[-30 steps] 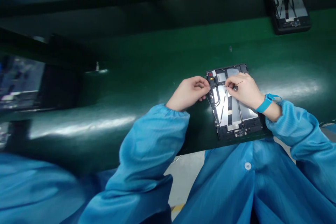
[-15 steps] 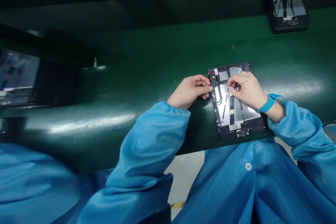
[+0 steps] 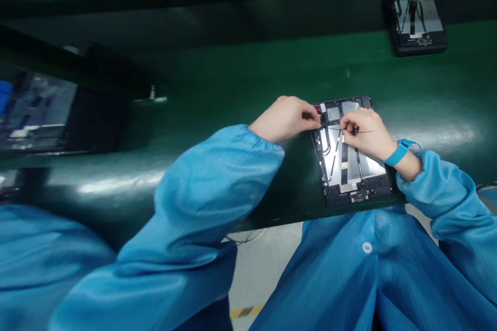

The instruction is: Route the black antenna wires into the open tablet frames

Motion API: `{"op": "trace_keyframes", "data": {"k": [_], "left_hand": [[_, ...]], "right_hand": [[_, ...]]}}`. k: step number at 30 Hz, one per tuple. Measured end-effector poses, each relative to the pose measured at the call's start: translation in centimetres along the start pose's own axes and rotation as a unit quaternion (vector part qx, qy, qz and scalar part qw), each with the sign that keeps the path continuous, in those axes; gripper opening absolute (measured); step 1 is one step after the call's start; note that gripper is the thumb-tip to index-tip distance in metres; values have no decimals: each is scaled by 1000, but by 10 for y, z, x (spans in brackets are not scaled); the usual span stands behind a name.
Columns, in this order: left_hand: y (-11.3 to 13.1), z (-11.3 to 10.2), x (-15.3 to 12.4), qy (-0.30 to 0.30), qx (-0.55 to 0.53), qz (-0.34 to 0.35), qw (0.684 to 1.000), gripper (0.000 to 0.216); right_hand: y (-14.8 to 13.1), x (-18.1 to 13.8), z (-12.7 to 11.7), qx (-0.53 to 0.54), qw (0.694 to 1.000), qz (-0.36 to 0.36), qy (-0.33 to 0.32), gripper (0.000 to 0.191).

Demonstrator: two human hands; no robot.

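An opened tablet-like device (image 3: 373, 166) lies on the green table near its front edge, with silver plates, dark flat cables and small circuit parts showing. My right hand (image 3: 363, 132) is above its upper half, finger and thumb closed on a thin black wire (image 3: 366, 131). One end of the wire sticks out to the right; the other runs left toward my left fingertips. My left hand (image 3: 293, 118) comes in over the device's upper left edge with thumb and fingers pinched together. What sits between those fingertips is too small to make out.
A similar opened device (image 3: 421, 23) lies on a dark block at the back right. Blurred dark equipment (image 3: 46, 108) stands at the left. A small metal piece (image 3: 152, 94) is near it. A blue sleeve (image 3: 42, 258) of another person fills the lower left.
My left hand has turned over, its wrist raised, and its fingers have closed into a pinch at the device's upper left edge. The wire in my right hand has swung lower, closer to level.
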State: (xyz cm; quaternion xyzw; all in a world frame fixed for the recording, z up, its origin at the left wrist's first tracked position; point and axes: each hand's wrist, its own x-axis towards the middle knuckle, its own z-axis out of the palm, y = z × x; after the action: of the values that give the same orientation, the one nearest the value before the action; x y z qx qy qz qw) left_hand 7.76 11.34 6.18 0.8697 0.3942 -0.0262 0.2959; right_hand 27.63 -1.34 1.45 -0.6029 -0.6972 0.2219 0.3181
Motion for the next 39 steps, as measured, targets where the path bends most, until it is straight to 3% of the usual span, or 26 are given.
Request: {"op": "trace_keyframes", "data": {"k": [4,8,15,18,24,28,31,35,39], "left_hand": [[10,-8,13,-54,106,54,991,14],[17,-9,18,-85,155,57,983,14],[11,-10,21,-82,130,60,986,14],[13,-9,20,-83,127,48,987,13],[32,-7,11,-80,209,47,973,27],[50,3,-6,-24,235,15,972,29],[67,18,-20,15,190,-30,981,26],[86,41,-29,25,161,-80,983,33],[91,56,-30,67,144,-97,983,30]], "right_hand": [[1,0,0,-4,1000,1,-1,21],[2,1,1,-2,1000,-2,1,21],[7,1,-6,91,995,-2,27,16],[15,2,-18,122,990,24,67,9],[29,14,-28,-9,994,30,100,14],[26,17,-26,-135,990,-26,39,22],[22,11,-31,-149,987,-60,0,21],[23,-1,-41,-57,997,-41,-10,15],[31,-9,-46,118,991,63,29,7]]}}
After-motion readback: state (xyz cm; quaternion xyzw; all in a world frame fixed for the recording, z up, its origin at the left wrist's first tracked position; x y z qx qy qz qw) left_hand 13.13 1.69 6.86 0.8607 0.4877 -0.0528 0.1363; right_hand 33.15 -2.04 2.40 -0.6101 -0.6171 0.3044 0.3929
